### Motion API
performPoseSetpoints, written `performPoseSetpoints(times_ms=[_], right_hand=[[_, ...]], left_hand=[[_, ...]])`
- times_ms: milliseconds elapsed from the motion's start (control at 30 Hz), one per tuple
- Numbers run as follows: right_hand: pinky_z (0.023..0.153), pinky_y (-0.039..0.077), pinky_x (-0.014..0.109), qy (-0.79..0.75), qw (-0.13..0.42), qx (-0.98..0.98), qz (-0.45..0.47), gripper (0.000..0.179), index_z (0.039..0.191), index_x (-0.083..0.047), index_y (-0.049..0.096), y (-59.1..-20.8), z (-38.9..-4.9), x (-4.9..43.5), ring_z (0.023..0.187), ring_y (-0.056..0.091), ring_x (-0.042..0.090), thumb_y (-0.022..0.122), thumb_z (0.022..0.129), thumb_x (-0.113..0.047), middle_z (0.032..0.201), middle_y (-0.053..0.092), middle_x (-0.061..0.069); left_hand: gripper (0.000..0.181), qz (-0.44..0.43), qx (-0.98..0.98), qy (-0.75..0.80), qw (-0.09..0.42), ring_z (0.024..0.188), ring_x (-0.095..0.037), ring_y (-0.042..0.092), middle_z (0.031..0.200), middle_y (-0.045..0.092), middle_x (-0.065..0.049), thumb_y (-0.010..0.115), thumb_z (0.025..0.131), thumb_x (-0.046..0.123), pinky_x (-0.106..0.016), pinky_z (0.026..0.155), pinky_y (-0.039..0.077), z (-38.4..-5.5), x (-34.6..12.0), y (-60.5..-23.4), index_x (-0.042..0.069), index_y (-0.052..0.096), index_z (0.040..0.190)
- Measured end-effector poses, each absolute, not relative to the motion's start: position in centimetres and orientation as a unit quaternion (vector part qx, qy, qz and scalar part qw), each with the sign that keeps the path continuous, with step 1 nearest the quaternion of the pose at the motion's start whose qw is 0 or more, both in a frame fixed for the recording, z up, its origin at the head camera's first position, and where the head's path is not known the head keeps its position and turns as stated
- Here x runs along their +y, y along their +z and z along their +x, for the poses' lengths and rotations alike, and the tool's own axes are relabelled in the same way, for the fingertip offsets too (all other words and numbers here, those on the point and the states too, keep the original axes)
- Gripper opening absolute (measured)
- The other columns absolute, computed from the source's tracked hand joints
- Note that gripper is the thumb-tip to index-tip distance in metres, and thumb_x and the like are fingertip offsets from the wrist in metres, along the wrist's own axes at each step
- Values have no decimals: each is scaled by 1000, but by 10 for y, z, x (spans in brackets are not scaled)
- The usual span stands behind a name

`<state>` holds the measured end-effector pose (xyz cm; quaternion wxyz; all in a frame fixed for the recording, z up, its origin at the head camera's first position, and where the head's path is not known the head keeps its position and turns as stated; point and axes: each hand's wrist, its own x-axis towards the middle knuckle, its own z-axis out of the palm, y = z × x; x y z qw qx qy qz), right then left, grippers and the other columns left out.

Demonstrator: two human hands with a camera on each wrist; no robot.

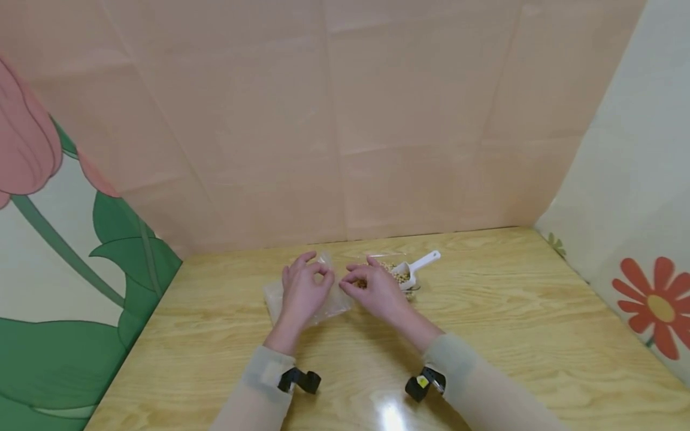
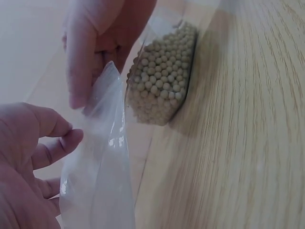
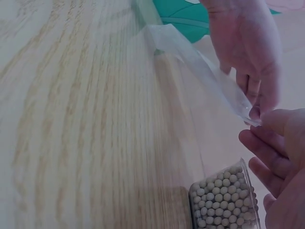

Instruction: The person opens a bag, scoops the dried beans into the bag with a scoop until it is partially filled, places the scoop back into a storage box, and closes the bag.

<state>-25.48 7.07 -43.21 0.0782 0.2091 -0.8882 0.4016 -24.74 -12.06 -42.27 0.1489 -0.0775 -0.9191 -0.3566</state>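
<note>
Near the middle of the wooden table, my left hand (image 1: 307,287) pinches the edge of a clear plastic bag (image 2: 102,162) between thumb and index finger. My right hand (image 1: 380,290) pinches the same bag close by, the fingertips of both hands almost meeting. In the right wrist view the bag (image 3: 200,71) stretches up and left from the right hand's (image 3: 286,148) fingertips. Just beyond the right hand is a clear container (image 2: 164,76) of small round tan balls, partly hidden in the head view. A white scoop (image 1: 426,260) rests in it, handle pointing up and right.
Flat clear plastic (image 1: 274,296) lies on the wooden table (image 1: 215,335) under and left of the left hand. A pink sheet (image 1: 345,131) covers the wall behind. Flower-patterned panels (image 1: 614,215) stand at both sides.
</note>
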Motion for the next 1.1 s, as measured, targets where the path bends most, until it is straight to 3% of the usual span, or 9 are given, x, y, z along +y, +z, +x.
performPoseSetpoints(times_ms=[100, 167, 267, 433, 633, 833, 1000, 1100], right_hand=[[128, 21, 67, 414, 60, -888, 190, 24, 115, -13, 86, -433, -255, 73, 159, 35, 47, 75, 107, -33, 147, 69, 13], [126, 24, 69, 423, 57, -885, 184, 29, 120, -13, 84, -434, -256, 74, 159, 33, 49, 72, 109, -37, 149, 68, 13], [122, 38, 65, 436, 63, -879, 185, 30, 121, -12, 84, -435, -258, 75, 150, 50, 47, 71, 109, -36, 140, 73, 14], [102, 55, 52, 438, 69, -877, 184, 26, 118, -16, 84, -434, -259, 74, 119, 70, 29, 72, 109, -37, 126, 77, 6], [95, 57, 50, 443, 68, -876, 179, 21, 115, -21, 84, -432, -257, 73, 110, 69, 23, 72, 108, -36, 123, 77, 2], [97, 56, 51, 440, 70, -873, 199, 18, 113, -18, 85, -432, -256, 75, 113, 69, 25, 73, 108, -31, 119, 79, 1], [97, 54, 51, 438, 78, -869, 215, 14, 110, -18, 86, -434, -256, 77, 112, 68, 24, 75, 106, -27, 112, 80, -2], [95, 54, 49, 442, 81, -868, 212, 12, 107, -19, 86, -434, -255, 77, 110, 67, 22, 77, 105, -27, 109, 79, -4]], left_hand=[[13, -80, -915, -366, 146, 151, -46, 45, 158, 57, -21, 74, 101, 19, -73, 128, 9, -248, -122, -423, 11, 79, 93], [12, -86, -911, -375, 149, 151, -46, 46, 158, 57, -22, 74, 101, 19, -73, 128, 8, -247, -123, -424, 10, 80, 95], [10, -105, -905, -381, 161, 149, -49, 47, 156, 58, -25, 75, 100, 17, -75, 126, 11, -245, -124, -425, 10, 80, 96], [8, -141, -904, -362, 176, 147, -52, 47, 156, 55, -27, 78, 101, 17, -72, 126, 18, -242, -125, -424, 11, 81, 97], [9, -158, -909, -350, 159, 153, -49, 41, 162, 50, -24, 78, 104, 20, -69, 128, 14, -237, -125, -418, 13, 82, 101], [8, -195, -899, -355, 164, 154, -50, 39, 163, 48, -24, 77, 104, 18, -73, 127, 14, -238, -129, -418, 14, 80, 98], [8, -202, -895, -350, 187, 153, -51, 38, 164, 46, -22, 79, 103, 17, -72, 122, 27, -240, -130, -421, 16, 79, 95], [7, -194, -901, -318, 222, 143, -49, 46, 156, 52, -21, 81, 100, 18, -68, 116, 37, -240, -128, -422, 16, 80, 94]])
